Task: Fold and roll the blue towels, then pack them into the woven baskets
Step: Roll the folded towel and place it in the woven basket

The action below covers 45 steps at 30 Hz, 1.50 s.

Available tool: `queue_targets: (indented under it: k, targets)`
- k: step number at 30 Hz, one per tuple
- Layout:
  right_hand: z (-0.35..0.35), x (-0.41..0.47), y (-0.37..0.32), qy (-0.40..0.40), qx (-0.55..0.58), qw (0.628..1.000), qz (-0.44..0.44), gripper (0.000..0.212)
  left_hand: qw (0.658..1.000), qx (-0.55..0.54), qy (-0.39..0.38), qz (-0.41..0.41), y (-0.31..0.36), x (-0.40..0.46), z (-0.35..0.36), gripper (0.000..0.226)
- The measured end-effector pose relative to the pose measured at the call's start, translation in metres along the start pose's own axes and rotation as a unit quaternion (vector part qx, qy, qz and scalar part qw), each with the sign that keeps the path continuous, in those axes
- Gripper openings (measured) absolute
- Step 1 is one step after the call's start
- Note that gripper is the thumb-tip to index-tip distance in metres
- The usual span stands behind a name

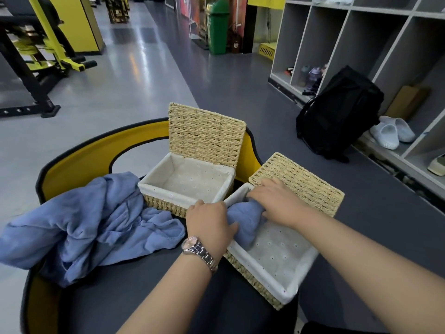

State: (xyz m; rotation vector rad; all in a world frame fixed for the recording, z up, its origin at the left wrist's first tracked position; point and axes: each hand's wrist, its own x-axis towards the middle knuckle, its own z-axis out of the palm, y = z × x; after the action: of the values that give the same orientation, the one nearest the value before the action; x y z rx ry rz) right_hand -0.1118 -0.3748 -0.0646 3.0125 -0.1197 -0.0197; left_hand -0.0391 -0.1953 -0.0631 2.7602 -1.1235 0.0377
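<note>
A rolled blue towel (245, 221) lies in the far left corner of the nearer woven basket (277, 273), pressed against its white liner, and sits directly between the two hands. The left hand (208, 221) rests on the basket's left rim, fingers spread and curved, the thumb touching the towel's near side; a metal wristwatch (198, 251) is on that wrist. The right hand (277, 200) lies palm down on top of the towel's far end, fingers extended flat and reaching toward the basket's back corner, pressing rather than gripping. Neither hand is closed around the cloth. This basket's lid (298, 184) is tipped open behind the right hand.

Just beyond, a second woven basket (187, 186) stands with its lid (206, 131) upright and only its white liner showing inside. To the left, touching that basket's side, a loose heap of blue towels (84, 220) is piled on the dark tabletop (134, 285), which has a yellow edge.
</note>
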Motion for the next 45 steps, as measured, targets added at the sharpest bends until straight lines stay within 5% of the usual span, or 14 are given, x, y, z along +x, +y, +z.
queue_targets:
  k: [14,21,24,28,31,34,39,45]
  targets:
    - [0.009,-0.002,-0.003,0.007,0.032,0.997,0.071,0.019,0.997,0.039,-0.059,-0.026,0.001,0.0,0.003,0.015]
    - [0.006,-0.002,-0.009,-0.035,-0.033,0.999,-0.013,0.048,0.999,0.025,-0.027,-0.005,0.004,-0.003,0.003,0.017]
    - [0.018,0.0,-0.018,-0.029,-0.065,0.997,0.01,0.032,0.999,0.017,-0.039,0.0,0.0,-0.005,0.002,0.018]
    - [0.008,-0.009,-0.021,0.016,-0.058,0.998,0.02,0.032,0.994,0.015,0.001,0.104,0.002,-0.008,-0.005,0.02]
    - [-0.01,-0.019,-0.023,-0.156,0.018,0.985,0.073,0.031,0.96,0.008,0.018,0.279,0.018,-0.016,-0.001,0.031]
    - [-0.005,-0.023,-0.03,-0.337,0.099,0.929,0.115,0.034,0.948,0.054,-0.089,0.3,0.031,-0.028,0.01,0.046]
    - [0.016,-0.024,-0.02,-0.274,0.118,0.953,0.046,0.042,0.946,0.08,-0.129,0.287,0.03,-0.032,0.022,0.054]
    - [0.021,-0.018,-0.028,-0.264,0.139,0.954,0.042,0.022,0.948,0.042,-0.124,0.29,0.029,-0.03,0.025,0.049]
